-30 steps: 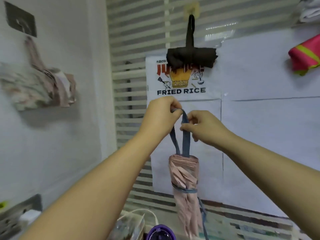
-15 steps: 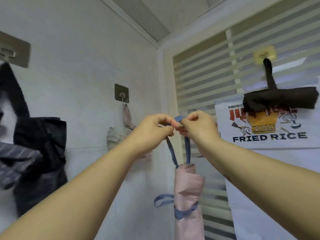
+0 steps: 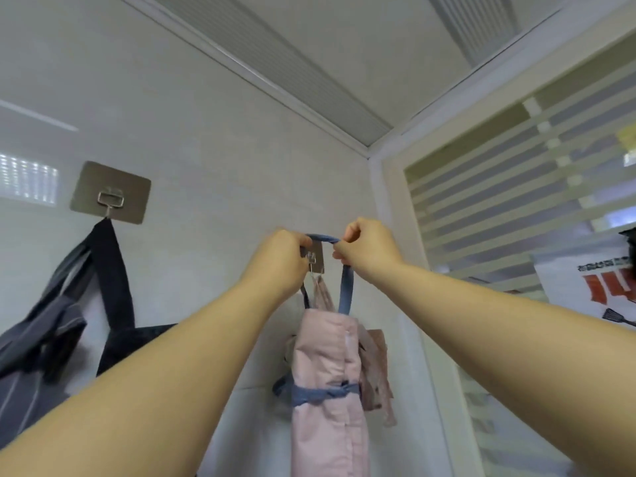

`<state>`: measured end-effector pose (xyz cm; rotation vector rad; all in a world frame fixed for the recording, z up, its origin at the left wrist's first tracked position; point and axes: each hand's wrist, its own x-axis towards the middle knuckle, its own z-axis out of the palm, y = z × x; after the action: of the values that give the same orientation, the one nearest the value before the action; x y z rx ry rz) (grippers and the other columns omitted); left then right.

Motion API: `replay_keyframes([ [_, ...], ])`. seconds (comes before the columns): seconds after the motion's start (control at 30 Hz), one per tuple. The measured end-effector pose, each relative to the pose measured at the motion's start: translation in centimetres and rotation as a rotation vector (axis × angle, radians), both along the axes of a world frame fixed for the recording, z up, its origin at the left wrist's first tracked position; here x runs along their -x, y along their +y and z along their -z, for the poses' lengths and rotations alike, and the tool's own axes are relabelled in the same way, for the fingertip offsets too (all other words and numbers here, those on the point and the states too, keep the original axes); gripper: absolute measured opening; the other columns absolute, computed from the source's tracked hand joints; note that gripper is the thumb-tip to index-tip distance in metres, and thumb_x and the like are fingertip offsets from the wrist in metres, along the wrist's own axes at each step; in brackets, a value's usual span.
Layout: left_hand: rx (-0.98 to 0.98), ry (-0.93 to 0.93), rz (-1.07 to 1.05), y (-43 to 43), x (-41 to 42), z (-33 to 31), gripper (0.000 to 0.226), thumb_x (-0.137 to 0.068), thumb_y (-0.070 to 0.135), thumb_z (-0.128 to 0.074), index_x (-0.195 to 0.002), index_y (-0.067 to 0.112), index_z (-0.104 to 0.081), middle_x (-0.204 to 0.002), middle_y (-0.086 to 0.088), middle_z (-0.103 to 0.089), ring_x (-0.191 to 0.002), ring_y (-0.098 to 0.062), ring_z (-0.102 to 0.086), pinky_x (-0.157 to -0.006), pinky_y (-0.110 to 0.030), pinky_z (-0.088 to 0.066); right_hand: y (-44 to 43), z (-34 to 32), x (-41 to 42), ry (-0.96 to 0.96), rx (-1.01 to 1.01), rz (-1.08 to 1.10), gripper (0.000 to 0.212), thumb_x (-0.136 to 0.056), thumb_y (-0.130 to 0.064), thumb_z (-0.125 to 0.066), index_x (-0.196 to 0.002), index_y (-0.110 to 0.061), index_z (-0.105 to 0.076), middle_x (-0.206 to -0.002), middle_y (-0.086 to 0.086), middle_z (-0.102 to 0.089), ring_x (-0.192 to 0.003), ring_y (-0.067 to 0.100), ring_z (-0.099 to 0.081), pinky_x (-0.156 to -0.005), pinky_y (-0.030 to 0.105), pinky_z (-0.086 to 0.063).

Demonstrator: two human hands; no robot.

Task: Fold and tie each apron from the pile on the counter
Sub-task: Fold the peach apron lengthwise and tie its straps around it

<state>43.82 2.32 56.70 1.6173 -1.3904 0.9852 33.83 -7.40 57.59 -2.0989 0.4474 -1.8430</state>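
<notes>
While the left hand (image 3: pixel 282 256) and right hand (image 3: pixel 364 249) each pinch one end of the blue neck loop (image 3: pixel 321 238) between curled fingers and thumb, holding it taut just above a small adhesive wall hook (image 3: pixel 318 258), the rolled pink apron (image 3: pixel 327 366), bound by its knotted blue tie (image 3: pixel 320 395), hangs below against the wall. A floral apron (image 3: pixel 377 373) occupies that same hook, so the loop may catch only the tip and slip, dropping the bundle, or a hard tug may dislodge its neighbour. A dark striped apron (image 3: pixel 51 339) hangs further left.
</notes>
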Motion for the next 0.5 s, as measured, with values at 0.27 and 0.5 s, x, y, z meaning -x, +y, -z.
replay_keyframes([
  [0.27,-0.094,0.048,-0.094,-5.7,-2.9,-0.3,0.049,-0.089,-0.001,-0.049,-0.136,0.011,-0.047,-0.121,-0.014,-0.056,-0.106,-0.029,-0.056,-0.078,-0.027,-0.041,-3.9,-1.3,-2.7,0.340,0.163,0.092,0.034,-0.091,0.005,-0.043,-0.111,-0.005,-0.068,-0.114,0.012,-0.065,-0.103,0.026,-0.061,-0.091,0.036,-0.050],
  [0.5,-0.128,0.094,-0.130,-8.0,-3.5,1.5,0.029,-0.092,0.007,-0.049,-0.120,0.007,-0.058,-0.115,-0.014,-0.061,-0.101,-0.029,-0.059,-0.072,-0.028,-0.040,-5.8,0.9,-3.4,0.461,0.006,-0.067,0.036,-0.093,0.005,-0.037,-0.115,-0.004,-0.064,-0.100,0.010,-0.061,-0.070,0.015,-0.059,-0.062,0.022,-0.049],
])
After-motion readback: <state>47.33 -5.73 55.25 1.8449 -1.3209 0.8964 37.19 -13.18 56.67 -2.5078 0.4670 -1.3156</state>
